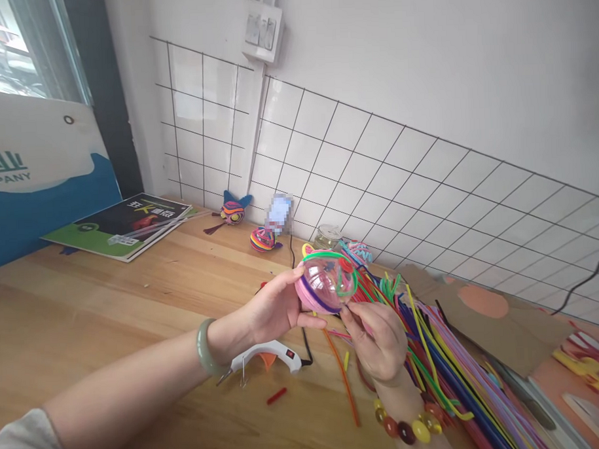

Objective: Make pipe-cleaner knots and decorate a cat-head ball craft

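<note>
My left hand (277, 307) is closed around the left side of a clear plastic ball (325, 279), thumb on top and fingers underneath. Pink, green and dark purple pipe cleaners ring the ball, and a red spot sits at its upper right. At the ball's lower right edge, my right hand (379, 343) pinches the end of the dark purple pipe cleaner (319, 298); its fingertips partly hide that end. Below the hands, an orange pipe cleaner (341, 367) and a white hot glue gun (277, 351) lie on the table.
Many coloured pipe cleaners (446, 357) lie heaped at the right beside cardboard (499, 319). Finished-looking striped crafts (233, 210), a glowing phone (278, 212) and a glass jar (328, 235) stand near the wire grid (356, 157). A booklet (132, 224) lies back left; a red scrap (276, 395) lies in front.
</note>
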A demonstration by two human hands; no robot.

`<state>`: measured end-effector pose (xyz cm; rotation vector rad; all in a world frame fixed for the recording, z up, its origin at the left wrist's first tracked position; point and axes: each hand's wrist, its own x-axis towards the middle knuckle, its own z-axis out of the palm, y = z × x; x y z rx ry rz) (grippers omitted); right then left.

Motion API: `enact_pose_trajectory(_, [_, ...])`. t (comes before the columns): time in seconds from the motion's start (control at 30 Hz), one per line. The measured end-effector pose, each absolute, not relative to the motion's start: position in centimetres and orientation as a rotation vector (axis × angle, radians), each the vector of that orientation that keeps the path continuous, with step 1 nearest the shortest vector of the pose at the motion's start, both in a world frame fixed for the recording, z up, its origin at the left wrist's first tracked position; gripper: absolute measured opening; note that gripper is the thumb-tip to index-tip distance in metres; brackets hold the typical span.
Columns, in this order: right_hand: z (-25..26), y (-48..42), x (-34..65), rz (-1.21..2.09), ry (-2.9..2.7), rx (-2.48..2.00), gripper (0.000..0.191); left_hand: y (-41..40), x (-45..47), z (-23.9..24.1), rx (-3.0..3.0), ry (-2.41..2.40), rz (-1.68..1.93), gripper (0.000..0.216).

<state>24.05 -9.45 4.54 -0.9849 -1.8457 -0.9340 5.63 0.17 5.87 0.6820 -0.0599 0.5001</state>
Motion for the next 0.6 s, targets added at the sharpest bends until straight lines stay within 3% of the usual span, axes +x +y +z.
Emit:
enact_pose_trajectory(0.3, [4.0, -9.2, 24.0, -0.899, -1.856, -1.024, 0.043, 0.4, 5.6, 6.3, 0.593, -0.061, 0.349, 0.051])
enact_pose_trajectory(0.47, [3.6, -8.9, 24.0, -0.737, -1.779, -1.069, 0.045, 0.5, 5.7, 6.3, 0.57, -0.053, 0.403, 0.051])
enact_pose_trajectory(0.6, [3.4, -8.6, 24.4, -0.804, -1.827, -1.057, 0.04, 0.5, 5.8, 6.2, 0.559, -0.008, 0.455, 0.052])
